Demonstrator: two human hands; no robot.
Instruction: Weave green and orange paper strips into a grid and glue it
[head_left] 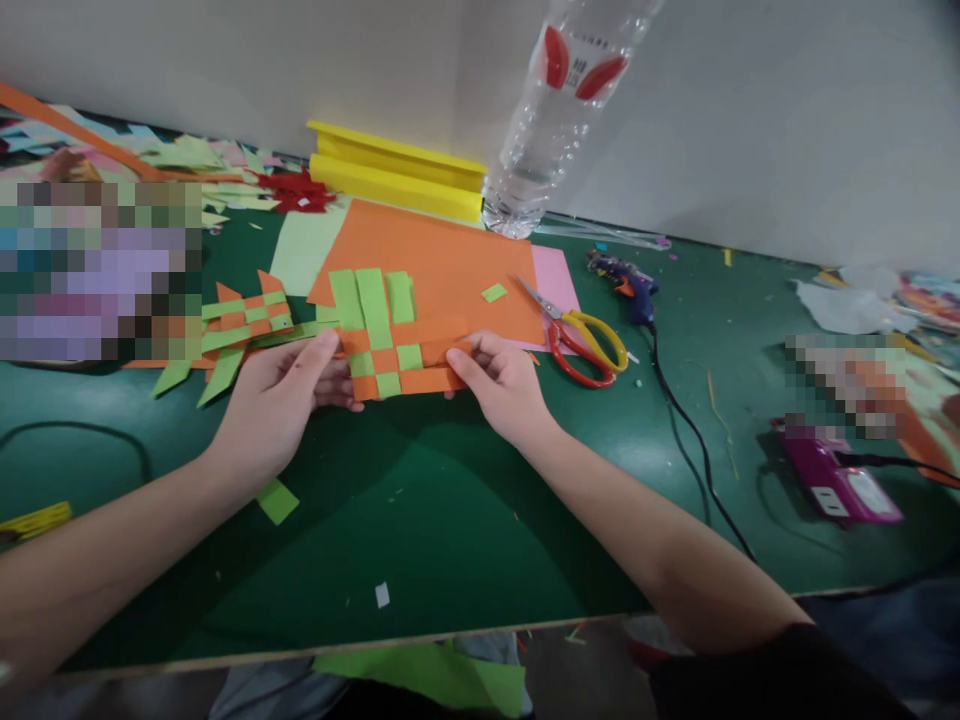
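Gently, the left hand [276, 400] pinches the woven paper [384, 357] at its left edge, thumb on top and fingers curled beneath, with only the paper's thickness between them. The right hand [512, 388] grips the loose orange strip ends the same way, thumb over fingers. This green-and-orange weave sits at the centre of the frame, its green strips pointing up. Just left lies another woven piece [259, 316]; behind is an orange sheet [442, 260]. Right of centre, scissors [556, 313] rest with blades slightly apart, near a glue gun [636, 292]. A water bottle [536, 140] stands at upper centre, beside folded yellow paper [397, 178].
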